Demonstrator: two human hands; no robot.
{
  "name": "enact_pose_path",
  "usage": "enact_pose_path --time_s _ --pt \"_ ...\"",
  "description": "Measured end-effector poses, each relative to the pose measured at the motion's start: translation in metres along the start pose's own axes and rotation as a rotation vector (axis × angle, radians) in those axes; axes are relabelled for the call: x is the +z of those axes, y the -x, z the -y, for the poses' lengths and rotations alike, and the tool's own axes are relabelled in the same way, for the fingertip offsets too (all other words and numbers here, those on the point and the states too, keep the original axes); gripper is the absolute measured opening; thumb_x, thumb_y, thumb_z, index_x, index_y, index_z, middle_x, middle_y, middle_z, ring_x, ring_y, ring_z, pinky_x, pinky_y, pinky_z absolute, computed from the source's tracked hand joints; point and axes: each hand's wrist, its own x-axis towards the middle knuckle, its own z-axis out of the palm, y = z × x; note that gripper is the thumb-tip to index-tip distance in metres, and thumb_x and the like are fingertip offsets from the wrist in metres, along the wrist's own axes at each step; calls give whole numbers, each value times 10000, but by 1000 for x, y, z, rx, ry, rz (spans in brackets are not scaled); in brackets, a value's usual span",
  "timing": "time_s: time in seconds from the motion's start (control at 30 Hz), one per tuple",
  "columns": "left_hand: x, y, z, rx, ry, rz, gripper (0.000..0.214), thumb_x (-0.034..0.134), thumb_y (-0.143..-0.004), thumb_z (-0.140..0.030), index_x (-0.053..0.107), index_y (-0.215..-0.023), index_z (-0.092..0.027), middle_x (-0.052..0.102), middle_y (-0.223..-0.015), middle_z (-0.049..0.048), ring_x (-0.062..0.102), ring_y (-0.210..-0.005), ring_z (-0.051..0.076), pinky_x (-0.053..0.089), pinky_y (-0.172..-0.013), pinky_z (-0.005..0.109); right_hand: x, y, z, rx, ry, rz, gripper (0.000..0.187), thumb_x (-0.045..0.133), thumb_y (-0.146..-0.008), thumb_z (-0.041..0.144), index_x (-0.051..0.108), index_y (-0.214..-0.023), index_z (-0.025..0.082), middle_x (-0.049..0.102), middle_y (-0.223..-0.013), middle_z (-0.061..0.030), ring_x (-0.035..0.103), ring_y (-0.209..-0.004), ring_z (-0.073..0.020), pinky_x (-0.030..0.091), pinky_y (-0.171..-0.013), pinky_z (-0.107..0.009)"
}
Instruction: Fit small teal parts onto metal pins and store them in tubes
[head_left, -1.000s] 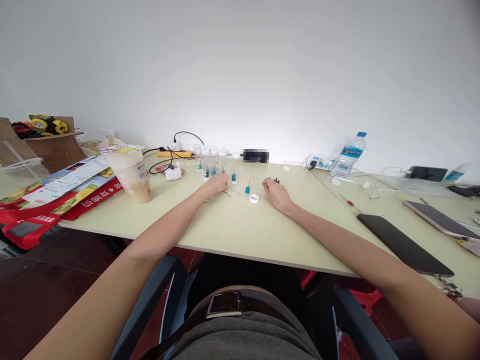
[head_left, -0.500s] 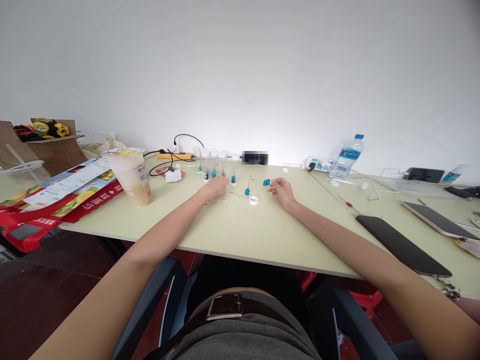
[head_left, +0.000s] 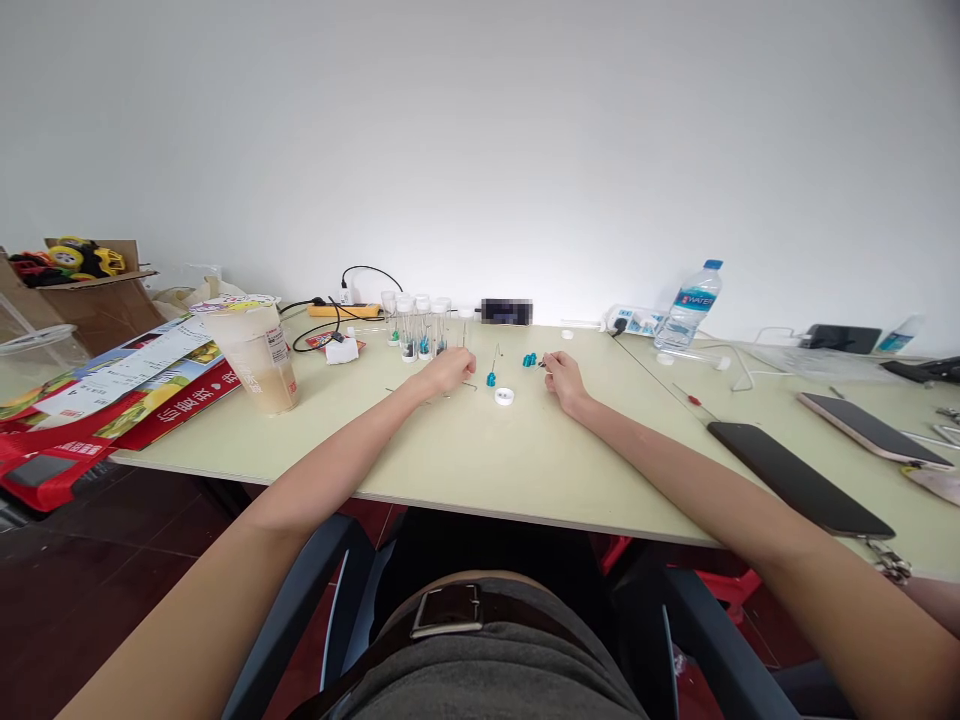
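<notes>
My left hand (head_left: 452, 369) is closed, its fingers curled in front of a clear tube with a white cap (head_left: 466, 313). The hand hides the tube's lower part, and I cannot tell whether the fingers grip it. My right hand (head_left: 564, 378) is pinched around something small and dark, too small to name. Just left of those fingertips lie teal pieces (head_left: 529, 360). Between my hands sit another teal piece (head_left: 491, 380) with a thin wire rising from it and a white round cap (head_left: 504, 397). Thin bent metal rods (head_left: 469, 386) lie by my left hand.
Several clear tubes (head_left: 407, 325) stand left of my left hand. A drink cup (head_left: 259, 360) and red printed bags (head_left: 176, 405) are further left. On the right are a water bottle (head_left: 688, 310), a black phone (head_left: 799, 480) and a power strip (head_left: 637, 320).
My left hand has moved right, now in front of the capped tube. My right hand has drawn slightly away from the teal pieces, its fingers more curled. The view has shifted a little.
</notes>
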Motion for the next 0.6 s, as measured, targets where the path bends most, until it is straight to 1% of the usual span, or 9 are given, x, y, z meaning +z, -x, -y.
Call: enact_pose_path --time_s 0.13,0.23,0.33,0.47,0.53,0.6 --pt "9 -2 -1 23 34 47 149 505 -690 -74 612 -756 -155 620 -813 50 557 -813 165 391 -661 233 0 -1 -1 2 32 5 282 552 -771 417 393 -678 203 333 -559 69 231 -364 -34 159 -347 -209" --pt "9 1 3 18 -23 55 201 461 -670 -25 597 -737 -157 611 -805 54 552 -799 164 381 -641 234 0 0 -1 -6 65 29 256 552 -766 398 411 -677 203 353 -534 70 253 -371 -43 180 -352 -208" --pt "3 5 5 -30 -101 73 243 436 -663 -3 590 -769 -158 611 -856 69 550 -806 171 378 -625 239 2 3 0 -21 94 85 242 560 -756 396 435 -679 203 427 -543 59 328 -382 -51 237 -368 -202" --pt "-7 12 0 -162 -200 119 247 434 -701 -13 586 -847 -142 612 -912 104 565 -853 195 393 -647 247 7 12 3 -70 142 232 237 516 -783 427 446 -721 209 569 -621 25 462 -434 -75 325 -414 -204" --pt "-11 15 -6 -203 -235 134 245 424 -729 -26 583 -886 -125 610 -923 129 571 -870 215 403 -661 261 10 17 5 -104 163 264 237 502 -793 431 449 -734 208 625 -694 5 469 -447 -72 347 -434 -207" --pt "-13 16 -10 -211 -247 130 244 425 -735 -32 583 -904 -110 608 -936 145 572 -886 234 411 -674 279 12 21 7 -117 180 277 238 498 -798 427 461 -733 202 655 -747 -13 458 -446 -68 360 -446 -213"
